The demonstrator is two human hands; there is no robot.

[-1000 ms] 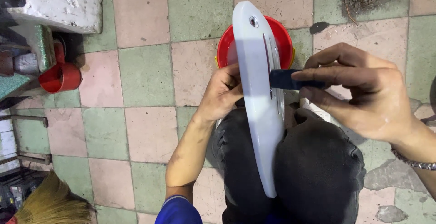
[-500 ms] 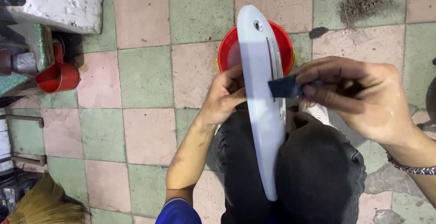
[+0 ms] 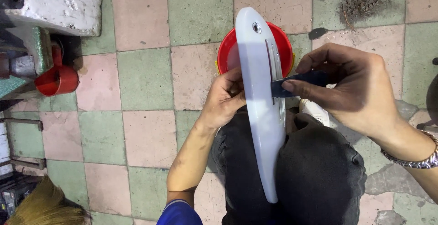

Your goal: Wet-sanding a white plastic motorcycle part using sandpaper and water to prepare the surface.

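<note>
**White panel held over red bucket**

A long white panel (image 3: 260, 115) is gripped at its edge by the left hand (image 3: 223, 99), above a red bucket (image 3: 228, 51). A dark abrasive strip (image 3: 296, 81) is pinched against it by the right hand (image 3: 356, 88).

The red bucket (image 3: 226, 54) is mostly covered by the long white panel (image 3: 260, 115). The left hand (image 3: 223, 99) hides its fingertips behind that panel. The broom (image 3: 43, 206) is cut off at the bottom edge.

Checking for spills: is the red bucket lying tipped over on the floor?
No, the red bucket stands upright on the tiles, its round open mouth facing up behind the long white panel.
</note>
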